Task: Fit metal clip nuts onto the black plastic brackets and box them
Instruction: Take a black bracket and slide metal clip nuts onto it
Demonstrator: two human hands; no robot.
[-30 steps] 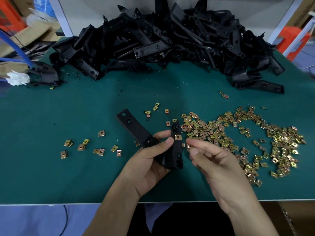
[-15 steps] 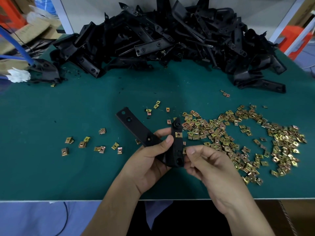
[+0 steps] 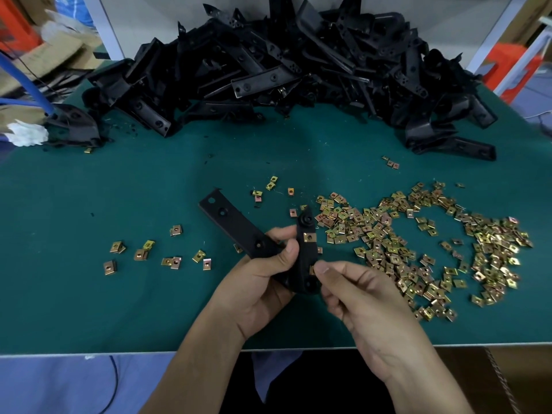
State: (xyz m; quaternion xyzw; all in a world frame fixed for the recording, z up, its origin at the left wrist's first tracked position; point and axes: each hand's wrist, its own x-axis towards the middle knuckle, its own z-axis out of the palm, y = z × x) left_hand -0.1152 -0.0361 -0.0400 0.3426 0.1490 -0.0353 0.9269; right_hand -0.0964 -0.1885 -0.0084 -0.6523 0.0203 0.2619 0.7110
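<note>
Two hands: both work on one black bracket (image 3: 306,258), held up just over the green counter (image 3: 89,294).
Left hand (image 3: 260,282): its fingers and thumb wrap round the bend of the bracket and grip it.
Right hand (image 3: 367,306): thumb and finger pinch a small gold clip nut (image 3: 312,269) against the bracket's right edge, low down.
First clip nut (image 3: 309,236): it already sits on the bracket, higher up than the pinched one.
What changed: a second ago the right hand was up beside the first clip nut. Now it has dropped to the lower spot.
What it means: one nut looks done and the second is going on, so this bracket seems nearly ready for boxing.
Loose nuts: a big pile (image 3: 418,243) lies right of the bracket, and a few more (image 3: 143,253) lie left of it.
Heap of brackets (image 3: 283,70): far behind the held bracket, waiting.
Cardboard (image 3: 513,380): below and right of the bracket, under the counter edge. I cannot tell if it is the box.
</note>
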